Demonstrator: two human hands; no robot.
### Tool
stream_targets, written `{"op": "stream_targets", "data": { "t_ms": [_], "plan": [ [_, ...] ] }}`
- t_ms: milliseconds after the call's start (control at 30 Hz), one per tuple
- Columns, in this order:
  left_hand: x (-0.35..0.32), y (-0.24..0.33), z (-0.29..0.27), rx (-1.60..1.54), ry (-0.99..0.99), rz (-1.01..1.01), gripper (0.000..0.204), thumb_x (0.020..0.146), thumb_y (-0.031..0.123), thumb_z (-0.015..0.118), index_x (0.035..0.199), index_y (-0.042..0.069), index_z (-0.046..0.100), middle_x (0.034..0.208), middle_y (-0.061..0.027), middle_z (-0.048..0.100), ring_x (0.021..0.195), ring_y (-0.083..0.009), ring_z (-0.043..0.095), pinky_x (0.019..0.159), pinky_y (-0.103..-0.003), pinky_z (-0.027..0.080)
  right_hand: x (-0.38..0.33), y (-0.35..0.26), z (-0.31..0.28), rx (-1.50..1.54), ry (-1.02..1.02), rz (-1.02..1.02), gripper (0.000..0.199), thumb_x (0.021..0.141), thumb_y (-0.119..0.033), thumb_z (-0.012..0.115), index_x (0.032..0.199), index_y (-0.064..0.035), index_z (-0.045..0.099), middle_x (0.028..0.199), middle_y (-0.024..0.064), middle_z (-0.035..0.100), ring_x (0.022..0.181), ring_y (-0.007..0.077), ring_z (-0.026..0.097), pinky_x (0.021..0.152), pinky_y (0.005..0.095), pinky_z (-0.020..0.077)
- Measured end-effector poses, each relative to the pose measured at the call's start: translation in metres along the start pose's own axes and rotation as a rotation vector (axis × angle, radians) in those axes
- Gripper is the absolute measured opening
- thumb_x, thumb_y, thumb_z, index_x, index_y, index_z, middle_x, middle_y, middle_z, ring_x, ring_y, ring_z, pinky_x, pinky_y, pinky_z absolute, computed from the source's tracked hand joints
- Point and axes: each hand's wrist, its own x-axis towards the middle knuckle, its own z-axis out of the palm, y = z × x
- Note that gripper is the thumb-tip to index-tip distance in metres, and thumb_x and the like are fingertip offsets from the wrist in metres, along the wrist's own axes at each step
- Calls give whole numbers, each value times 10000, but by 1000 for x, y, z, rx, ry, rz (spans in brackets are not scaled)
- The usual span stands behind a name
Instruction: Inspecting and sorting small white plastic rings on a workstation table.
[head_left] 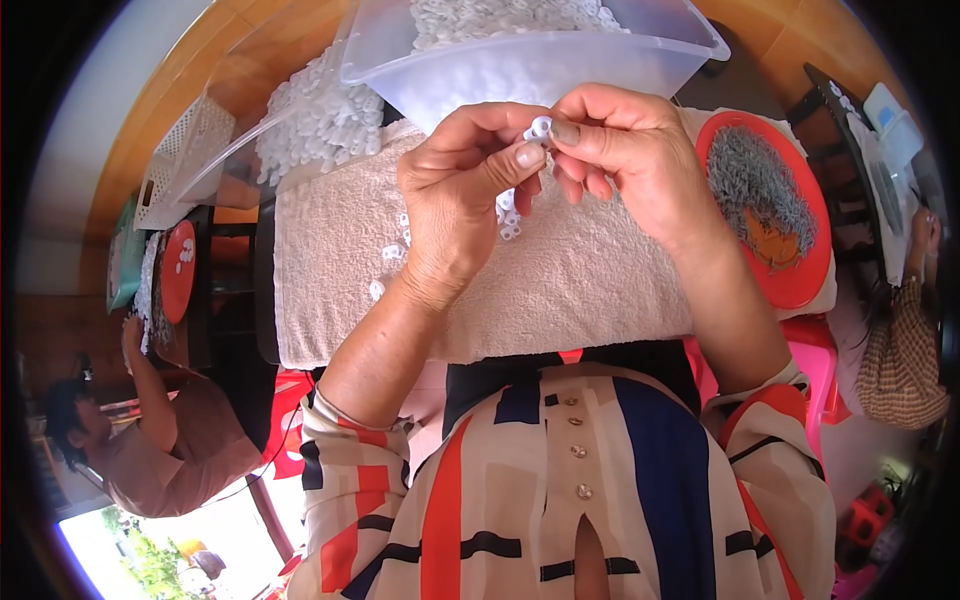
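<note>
Two hands [450,195] [645,160] pinch a white piece [541,127] (over a towel [570,290]).

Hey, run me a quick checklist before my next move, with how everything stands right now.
1. White piece steady: ok, at the left hand's thumb and fingertips.
2. Right hand in position: ok, fingertips close against the piece.
3. Anything else pinched in the right fingertips: cannot tell, fingers hide it.
4. Grey pieces on hand: ok, heaped in the red tray on the right.
5. Towel free of loose white pieces: not ok, several lie near the left hand.
</note>
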Motion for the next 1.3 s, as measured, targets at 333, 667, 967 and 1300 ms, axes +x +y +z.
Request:
{"op": "stream_targets", "data": {
  "t_ms": [333, 667, 967, 1300],
  "plan": [
    [-5, -8, 0, -5, -9, 90, 115, 869, 9, 663, 975, -4, 622, 864, -74, 671, 684, -90, 586, 525, -204, 462, -1, 7, 0, 139, -72, 77, 232, 928, -209, 614, 834, 4, 613, 596, -4, 516, 478, 75, 500, 441, 178, 343],
    [-6, -10, -2, 25, -22, 147, 107, 870, 16, 662, 964, 14, 611, 862, -62, 664, 695, -97, 610, 530, -207, 458, -1, 12, 1, 236, -119, 94, 213, 943, -184, 597, 853, 8, 616, 593, 5, 517, 497, 95, 539, 424, 170, 322],
    [1, -10, 1, 30, 27, 47, 111, 893, 27, 639, 998, -6, 634, 823, -83, 677, 631, -116, 607, 512, -224, 458, 1, 12, 7, 176, -7, 59, 211, 955, -203, 569, 890, -6, 612, 639, -3, 523, 547, 91, 537, 466, 174, 338],
    [1, -5, 2, 57, 41, 3, 153, 904, 57, 635, 1041, -9, 653, 840, -68, 677, 620, -109, 593, 508, -219, 449, -1, 12, 9, 161, 27, 49, 233, 962, -227, 558, 912, -7, 614, 632, -10, 499, 557, 97, 533, 479, 184, 342]
  ]
}}
